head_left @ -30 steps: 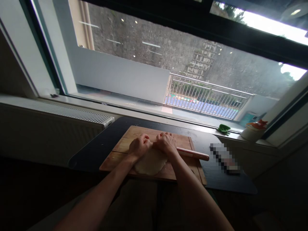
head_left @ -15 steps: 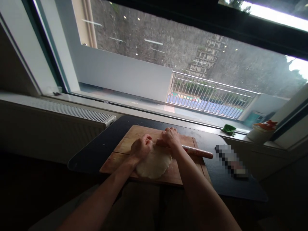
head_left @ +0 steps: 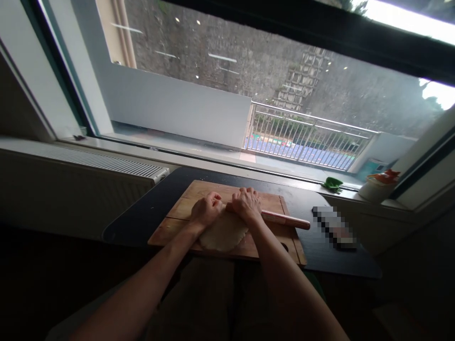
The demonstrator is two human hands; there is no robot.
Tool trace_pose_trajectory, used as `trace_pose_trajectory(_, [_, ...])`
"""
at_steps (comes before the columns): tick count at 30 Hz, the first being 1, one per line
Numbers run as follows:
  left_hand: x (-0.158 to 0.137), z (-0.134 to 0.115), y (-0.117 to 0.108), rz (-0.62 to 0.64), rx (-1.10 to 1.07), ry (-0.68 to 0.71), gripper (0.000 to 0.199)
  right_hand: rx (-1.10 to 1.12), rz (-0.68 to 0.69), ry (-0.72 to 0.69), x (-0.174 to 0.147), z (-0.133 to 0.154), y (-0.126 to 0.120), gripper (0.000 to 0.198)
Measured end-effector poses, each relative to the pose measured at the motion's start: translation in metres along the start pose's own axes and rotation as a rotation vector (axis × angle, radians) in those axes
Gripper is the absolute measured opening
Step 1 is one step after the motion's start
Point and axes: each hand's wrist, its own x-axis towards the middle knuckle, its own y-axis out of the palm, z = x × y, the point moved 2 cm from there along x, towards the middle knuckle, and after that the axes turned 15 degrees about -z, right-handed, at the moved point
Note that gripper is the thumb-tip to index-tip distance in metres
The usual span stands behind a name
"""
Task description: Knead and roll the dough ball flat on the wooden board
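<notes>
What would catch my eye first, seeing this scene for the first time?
Probably the large bright window, filling the upper part of the view, with a metal railing outside at centre right. Below it, pale, flattened dough stands out on a wooden board, with the right hand's grip over a rolling pin. Further right, a pixelated object lies on the dark table.

Wooden board (head_left: 179,208), glossy rolling pin (head_left: 286,219)

dough (head_left: 223,235): pale, flat, roundish | rolling pin (head_left: 286,219): reddish-brown, left end at dough's far edge
</notes>
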Motion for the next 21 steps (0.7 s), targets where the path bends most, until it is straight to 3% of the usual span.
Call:
trace_pose_trajectory(5, [-0.003,-0.002,0.000,-0.022,0.003,0.015,0.029,-0.021,0.049,0.087,0.033,-0.004,0.011,0.037])
trace_pose_trajectory(9, [-0.001,-0.005,-0.002,0.026,0.030,-0.002,0.035,-0.039,0.040,-0.015,0.034,-0.006,0.012,0.036])
trace_pose_trajectory(13, [0.011,-0.006,-0.001,0.247,-0.034,-0.036,0.033,-0.067,0.039,-0.171,0.015,-0.014,0.008,0.037])
trace_pose_trajectory(16, [0.021,-0.007,0.003,0.412,-0.099,-0.076,0.026,-0.110,0.017,-0.188,0.008,-0.025,0.001,0.040])
trace_pose_trajectory(18, [0.024,-0.006,0.003,0.362,-0.178,-0.098,0.022,-0.119,0.042,-0.162,0.009,-0.031,-0.006,0.045])
trace_pose_trajectory(21, [0.023,-0.003,0.000,0.157,-0.288,-0.130,0.023,-0.087,0.066,-0.145,0.011,-0.032,-0.017,0.049])
